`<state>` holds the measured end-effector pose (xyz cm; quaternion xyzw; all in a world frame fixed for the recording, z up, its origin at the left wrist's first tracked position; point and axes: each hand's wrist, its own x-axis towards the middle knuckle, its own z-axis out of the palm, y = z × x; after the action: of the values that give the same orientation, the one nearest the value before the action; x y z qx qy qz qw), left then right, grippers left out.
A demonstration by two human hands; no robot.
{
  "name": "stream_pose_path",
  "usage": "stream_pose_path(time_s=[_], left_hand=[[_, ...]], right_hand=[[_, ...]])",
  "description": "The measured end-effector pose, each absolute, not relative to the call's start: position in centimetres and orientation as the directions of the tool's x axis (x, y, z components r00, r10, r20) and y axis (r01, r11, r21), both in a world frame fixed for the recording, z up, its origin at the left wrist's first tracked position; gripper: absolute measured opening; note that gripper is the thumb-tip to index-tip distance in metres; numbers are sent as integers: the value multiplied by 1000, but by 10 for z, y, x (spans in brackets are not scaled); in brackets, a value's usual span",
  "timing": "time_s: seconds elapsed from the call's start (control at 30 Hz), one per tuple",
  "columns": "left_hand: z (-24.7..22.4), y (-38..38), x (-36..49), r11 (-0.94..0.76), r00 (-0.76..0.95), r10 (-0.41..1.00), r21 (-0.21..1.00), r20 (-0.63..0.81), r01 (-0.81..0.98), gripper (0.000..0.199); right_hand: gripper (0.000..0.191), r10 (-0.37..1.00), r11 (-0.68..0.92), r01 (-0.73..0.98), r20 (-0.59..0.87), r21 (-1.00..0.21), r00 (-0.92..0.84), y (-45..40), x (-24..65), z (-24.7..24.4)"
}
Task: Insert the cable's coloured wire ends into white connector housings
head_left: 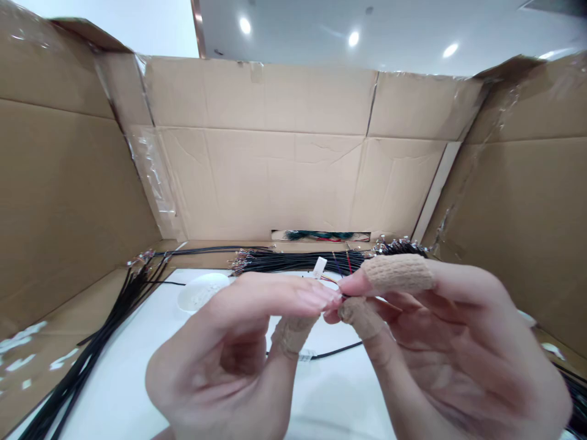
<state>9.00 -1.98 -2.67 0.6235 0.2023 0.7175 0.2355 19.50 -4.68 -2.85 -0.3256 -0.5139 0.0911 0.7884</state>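
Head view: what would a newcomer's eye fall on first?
Probably the left hand and right hand, meeting at thin coloured wires just right of centre. Tan finger sleeves on both hands stand out too. Beyond them, black cables lie bundled along the back cardboard wall.

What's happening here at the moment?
A person's left hand and right hand meet over a white table, pinching thin wires with a small white piece at the visible end. The exact pinch point is mostly hidden. A black cable shows below the hands, a white bowl stands to the left, and bundled black cables lie behind.
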Motion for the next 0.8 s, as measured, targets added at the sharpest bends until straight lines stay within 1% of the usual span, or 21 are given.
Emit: stream_pose_path(time_s=[0.07,0.17,0.3,0.43,0.5,0.6,0.7,0.8], left_hand=[[-27,-21,88,-804,-90,595,592,799,-57,49],[-28,-21,85,-806,-77,591,590,803,-32,50],[-31,-21,83,-817,-76,575,576,815,-16,47],[-33,-20,85,-828,-104,558,561,823,-4,44],[-32,-19,86,-822,-121,565,570,816,5,41],[-30,-20,89,-798,-146,593,602,792,25,33],[-28,-19,93,-786,-154,612,617,776,-16,34],[-27,-17,96,-782,-123,623,614,773,-103,37]], right_hand=[[46,484,777,187,761,-600,432,-48,196,-28],[47,496,780,189,773,-597,396,-49,197,-28],[41,506,779,178,770,-601,389,-48,198,-28],[35,564,767,90,735,-635,375,-48,198,-28],[31,590,762,53,726,-645,352,-48,200,-28],[26,606,755,50,725,-654,326,-46,205,-29],[25,627,740,66,721,-670,295,-46,209,-29],[26,625,716,90,693,-693,360,-48,207,-29]])
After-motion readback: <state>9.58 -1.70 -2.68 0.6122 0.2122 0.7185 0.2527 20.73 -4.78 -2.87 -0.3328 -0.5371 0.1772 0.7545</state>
